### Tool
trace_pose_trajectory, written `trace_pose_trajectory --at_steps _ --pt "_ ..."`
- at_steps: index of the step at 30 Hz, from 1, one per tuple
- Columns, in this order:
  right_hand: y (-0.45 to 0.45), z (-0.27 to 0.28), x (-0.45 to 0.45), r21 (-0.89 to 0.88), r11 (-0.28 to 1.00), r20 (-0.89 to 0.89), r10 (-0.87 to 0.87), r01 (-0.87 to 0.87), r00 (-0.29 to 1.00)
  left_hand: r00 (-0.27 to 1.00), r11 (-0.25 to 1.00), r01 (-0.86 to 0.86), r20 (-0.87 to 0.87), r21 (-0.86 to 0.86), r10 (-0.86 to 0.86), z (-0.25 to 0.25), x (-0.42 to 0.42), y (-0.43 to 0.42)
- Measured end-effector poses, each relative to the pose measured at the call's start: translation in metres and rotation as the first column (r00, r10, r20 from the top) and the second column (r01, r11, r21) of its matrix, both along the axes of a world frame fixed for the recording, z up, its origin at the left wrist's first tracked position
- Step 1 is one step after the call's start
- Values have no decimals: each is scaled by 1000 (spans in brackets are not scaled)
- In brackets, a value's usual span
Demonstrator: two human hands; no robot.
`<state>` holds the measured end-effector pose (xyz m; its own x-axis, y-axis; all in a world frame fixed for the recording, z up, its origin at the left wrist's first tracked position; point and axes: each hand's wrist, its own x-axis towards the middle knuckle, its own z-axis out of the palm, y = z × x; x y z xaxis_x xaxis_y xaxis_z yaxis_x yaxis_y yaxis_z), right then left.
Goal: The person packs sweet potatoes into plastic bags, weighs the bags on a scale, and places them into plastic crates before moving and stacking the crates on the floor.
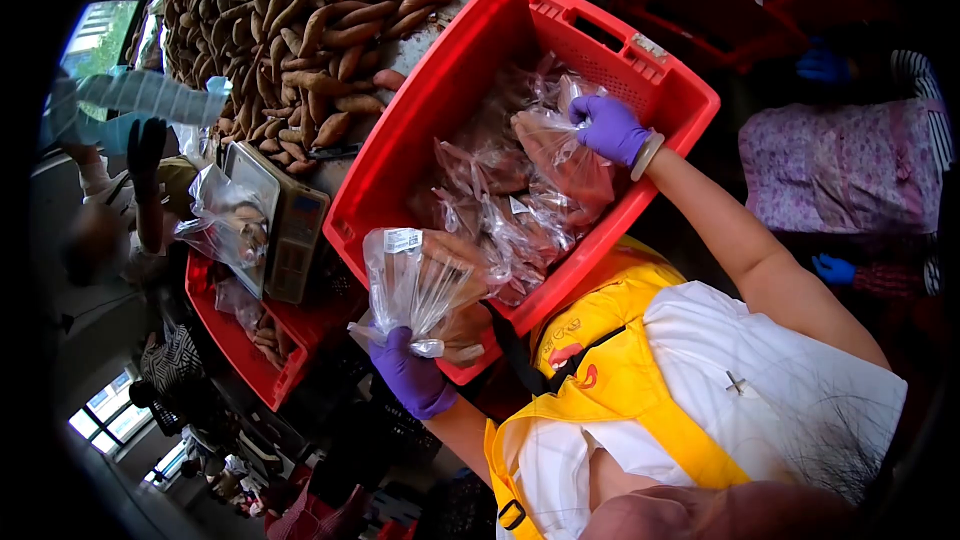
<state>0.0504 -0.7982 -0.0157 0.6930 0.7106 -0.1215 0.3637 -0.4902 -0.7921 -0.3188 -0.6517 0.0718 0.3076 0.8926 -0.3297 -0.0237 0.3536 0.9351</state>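
My left hand (408,376), in a purple glove, is closed on the gathered neck of a clear plastic bag of sweet potatoes (430,270). A white label shows on that bag, which hangs at the near left rim of a red plastic crate (385,165). Over the crate's right part, my right hand (612,128), also purple-gloved, pinches the top of another bag of sweet potatoes (565,155). Several more clear bags (500,230) lie in the crate beneath, their contents partly hidden by crinkled plastic.
Loose sweet potatoes (310,50) are heaped on a metal table. At left, a bag sits against a scale (295,230), above a second red crate (260,380). A co-worker's dark-gloved hand (147,150) is near it. More red crates (710,0) and another person's blue gloves (825,65) appear at right.
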Motion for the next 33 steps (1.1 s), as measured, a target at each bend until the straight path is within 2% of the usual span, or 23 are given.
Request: trace_pose_trajectory --at_steps 2,6,8,10,12,14,16,18,26,28,33 --pt "1 1 -1 -65 995 119 82 -75 989 999 999 -15 38 -32 16 -14 2 -1" --pt "3 -3 -2 -43 988 169 154 -149 973 999 996 -2 -32 -87 -1 -24 16 -8" --pt "4 -13 -1 -56 980 126 194 -189 973 1000 997 -21 6 -72 21 -26 26 -15" --pt "4 -16 -3 -88 972 185 230 -217 956 999 994 46 0 -103 -46 -34 29 -17" --pt "4 -16 -2 -87 972 205 231 -217 951 999 992 53 5 -112 -53 -35 37 -20" --pt "4 -15 -2 -84 972 224 234 -220 946 993 986 91 -65 -137 -101 -41 39 -21" --pt "4 -11 -3 -172 963 204 240 -207 949 992 985 89 -73 -146 -101 -46 41 -25" --pt "3 -22 -2 -150 970 212 221 -192 952 987 982 97 -114 -165 -117 -42 52 -31" --pt "2 -26 0 -149 964 256 254 -221 933 981 971 170 -63 -171 -183 -51 79 -44" --pt "3 -21 0 -173 961 221 252 -216 942 964 957 211 -122 -200 -238 -49 88 -50" --pt "1 -31 3 -175 957 256 272 -232 928 962 934 272 39 -230 -271 -71 105 -63"
